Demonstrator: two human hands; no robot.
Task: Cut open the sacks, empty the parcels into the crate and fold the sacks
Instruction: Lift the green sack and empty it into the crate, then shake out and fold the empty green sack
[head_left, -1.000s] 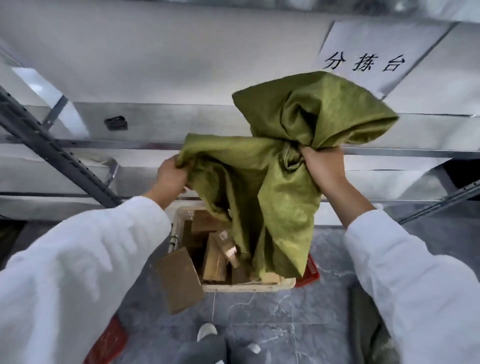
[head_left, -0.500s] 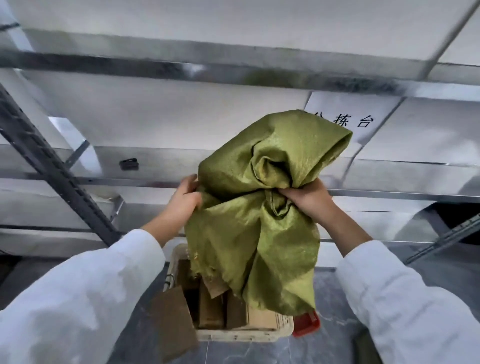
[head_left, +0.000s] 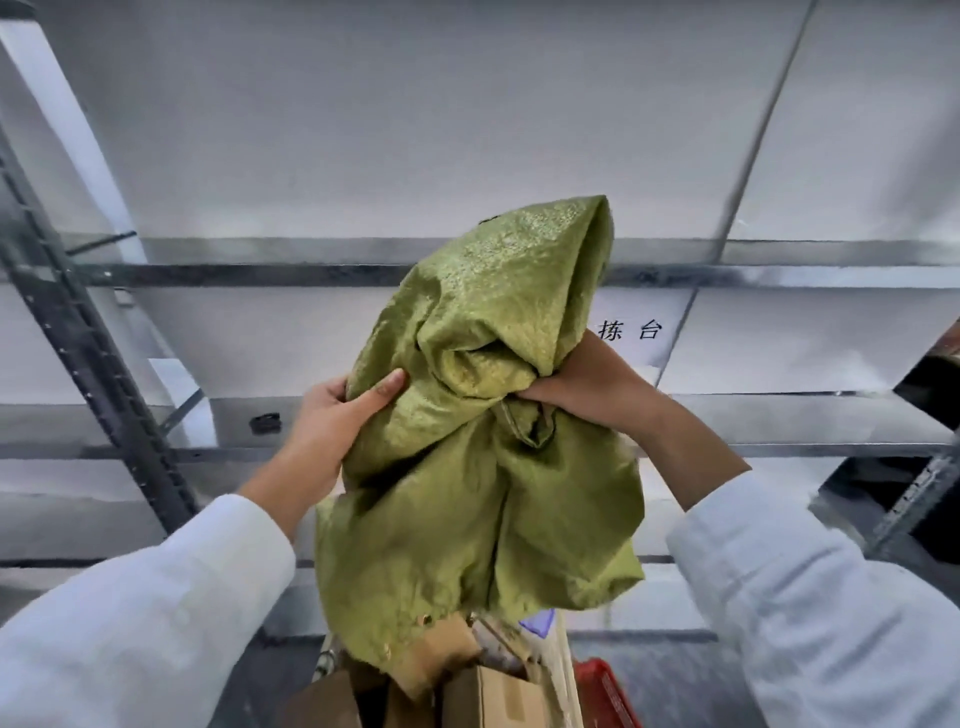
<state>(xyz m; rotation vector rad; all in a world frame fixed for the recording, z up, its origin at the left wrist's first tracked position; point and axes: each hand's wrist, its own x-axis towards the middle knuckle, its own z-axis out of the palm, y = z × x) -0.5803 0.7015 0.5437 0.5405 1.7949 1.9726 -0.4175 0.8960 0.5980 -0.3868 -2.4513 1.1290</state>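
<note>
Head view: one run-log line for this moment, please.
step: emptying | left hand: grips green woven sack at side | right hand: grips bunched middle | sack: held up, frayed end over cardboard parcels | folding: not yet

The sack (head_left: 467, 493) at the centre is green woven cloth, coarse and crinkled, with a grainy glitter where light strikes its upper folds; its lower edge is frayed. The sleeves (head_left: 156, 613) at 8 and 4 o'clock are white cloth, matt and smooth. The boxes (head_left: 493, 696) at 6 o'clock are brown cardboard, dull and dry-looking. The bin (head_left: 602, 691) at 5 o'clock looks like red plastic with a ribbed face. The rails (head_left: 234, 275) running from 9 to 3 o'clock are bare grey metal with a soft shine. The upright (head_left: 88, 338) at 9 o'clock is dark matt metal, punched with holes. The panels (head_left: 415, 130) at 12 o'clock are white, flat and matt. The sign (head_left: 644, 338) at 2 o'clock is white paper with black print.
</note>
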